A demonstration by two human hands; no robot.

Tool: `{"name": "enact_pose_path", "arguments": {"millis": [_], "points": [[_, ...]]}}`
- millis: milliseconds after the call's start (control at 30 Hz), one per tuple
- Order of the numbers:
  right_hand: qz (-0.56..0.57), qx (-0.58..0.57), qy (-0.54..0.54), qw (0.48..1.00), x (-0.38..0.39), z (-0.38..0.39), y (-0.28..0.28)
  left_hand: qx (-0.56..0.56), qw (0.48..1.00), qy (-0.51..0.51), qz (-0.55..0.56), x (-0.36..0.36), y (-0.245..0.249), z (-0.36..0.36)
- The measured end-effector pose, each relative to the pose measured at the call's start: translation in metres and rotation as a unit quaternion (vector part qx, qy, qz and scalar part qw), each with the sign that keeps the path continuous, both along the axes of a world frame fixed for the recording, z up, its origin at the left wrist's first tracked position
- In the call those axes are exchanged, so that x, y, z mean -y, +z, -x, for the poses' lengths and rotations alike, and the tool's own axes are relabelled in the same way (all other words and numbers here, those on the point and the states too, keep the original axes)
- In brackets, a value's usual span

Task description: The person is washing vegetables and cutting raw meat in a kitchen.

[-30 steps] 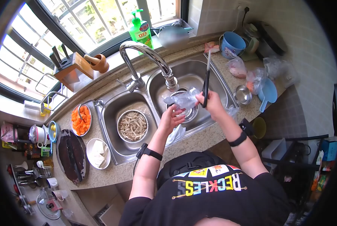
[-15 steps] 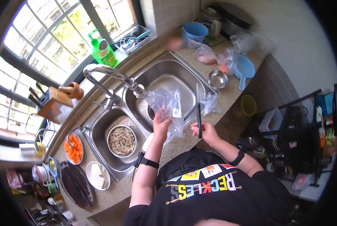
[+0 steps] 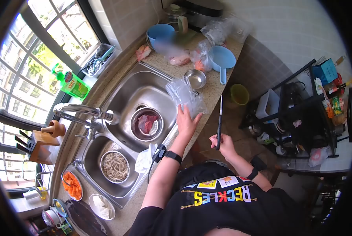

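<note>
My left hand (image 3: 188, 121) is over the counter's front edge with its thumb and fingers apart. Its fingertips touch or nearly touch a crumpled clear plastic bag (image 3: 180, 91), which lies by the sink's right rim. Away from the counter, my right hand (image 3: 224, 146) is closed around the black handle of a knife (image 3: 219, 125), whose narrow blade points up and away from me. In the larger sink basin (image 3: 125, 92), a piece of red meat (image 3: 146, 123) sits in a round metal bowl (image 3: 133, 125).
The smaller basin holds a bowl of pale strips (image 3: 115, 166). Orange chunks (image 3: 72, 185) and white pieces (image 3: 102, 207) stand in dishes at the left. A small steel bowl (image 3: 195, 79), a blue strainer-like pan (image 3: 223, 58) and bagged meat (image 3: 178, 58) occupy the far counter. The faucet (image 3: 81, 112) overhangs the sink.
My left hand has carried the plastic bag from over the sink to the counter at the right, and its fingers have spread. The meat bowl is now uncovered. My right hand still holds the knife.
</note>
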State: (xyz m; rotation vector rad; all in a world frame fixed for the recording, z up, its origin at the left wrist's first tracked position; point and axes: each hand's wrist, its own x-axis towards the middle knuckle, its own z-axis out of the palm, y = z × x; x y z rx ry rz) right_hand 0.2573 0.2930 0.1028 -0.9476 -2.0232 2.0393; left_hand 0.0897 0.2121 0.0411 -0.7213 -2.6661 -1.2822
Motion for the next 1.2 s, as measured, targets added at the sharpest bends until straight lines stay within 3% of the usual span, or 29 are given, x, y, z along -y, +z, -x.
{"name": "enact_pose_path", "arguments": {"millis": [100, 167, 300, 367, 400, 433, 467, 500, 567, 600, 633, 700, 733, 800, 833, 900, 967, 1033, 1100, 1167, 1200], "points": [[0.013, -0.013, 0.016, 1.000, -0.022, -0.001, -0.010, -0.042, 0.993, 0.035, 0.108, -0.025, -0.011, -0.002], [0.028, -0.008, 0.047, 0.998, -0.042, 0.003, -0.018, 0.072, 0.982, 0.025, 0.171, -0.036, -0.028, 0.004], [0.013, 0.014, 0.104, 0.994, -0.085, 0.018, -0.019, 0.132, 0.979, 0.065, 0.140, -0.028, -0.059, 0.012], [-0.039, -0.008, 0.159, 0.987, -0.109, 0.026, -0.030, 0.079, 0.991, 0.109, 0.012, -0.019, -0.045, 0.010], [-0.034, -0.012, 0.166, 0.985, -0.114, 0.031, -0.029, 0.099, 0.987, 0.096, -0.077, -0.012, -0.045, 0.009], [-0.113, -0.019, 0.177, 0.978, -0.120, 0.037, -0.026, 0.117, 0.976, 0.083, -0.166, -0.008, -0.032, 0.009], [-0.191, -0.027, 0.186, 0.963, -0.126, 0.043, -0.025, 0.197, 0.964, 0.072, -0.166, -0.001, -0.017, 0.004], [-0.189, -0.031, 0.193, 0.962, -0.131, 0.051, -0.033, 0.181, 0.957, 0.056, -0.219, 0.003, -0.010, 0.003], [-0.275, -0.088, 0.217, 0.932, -0.137, 0.071, -0.053, 0.299, 0.866, 0.087, -0.392, -0.001, 0.024, -0.006], [-0.249, -0.094, 0.216, 0.940, -0.133, 0.082, -0.044, 0.361, 0.852, 0.067, -0.372, 0.007, 0.032, -0.007], [-0.226, -0.111, 0.218, 0.943, -0.130, 0.093, -0.043, 0.355, 0.854, 0.072, -0.373, 0.008, 0.041, -0.011], [-0.140, -0.195, 0.196, 0.951, -0.117, 0.114, -0.034, 0.435, 0.780, 0.102, -0.438, 0.010, 0.053, -0.019], [-0.137, -0.199, 0.199, 0.950, -0.114, 0.121, -0.029, 0.454, 0.775, 0.064, -0.436, 0.015, 0.048, -0.020], [0.056, -0.175, 0.260, 0.948, -0.107, 0.133, -0.019, 0.470, 0.759, 0.062, -0.446, 0.016, 0.044, -0.024], [0.057, -0.177, 0.263, 0.947, -0.104, 0.134, -0.009, 0.491, 0.740, 0.054, -0.456, 0.012, 0.047, -0.025], [0.169, -0.088, 0.313, 0.931, -0.097, 0.135, 0.010, 0.477, 0.750, 0.090, -0.450, 0.005, 0.050, -0.028], [0.179, -0.113, 0.305, 0.929, -0.084, 0.135, -0.002, 0.455, 0.782, 0.121, -0.410, 0.004, 0.051, -0.027], [0.104, -0.140, 0.364, 0.915, -0.075, 0.134, 0.001, 0.443, 0.787, 0.155, -0.402, 0.008, 0.047, -0.025], [0.007, -0.126, 0.373, 0.919, -0.064, 0.130, 0.015, 0.474, 0.758, 0.164, -0.417, 0.015, 0.044, -0.021], [-0.188, -0.160, 0.355, 0.902, -0.054, 0.131, 0.005, 0.471, 0.740, 0.150, -0.456, 0.018, 0.045, -0.016], [-0.210, -0.137, 0.359, 0.899, -0.050, 0.133, 0.009, 0.496, 0.686, 0.154, -0.509, 0.019, 0.043, -0.011]]}}
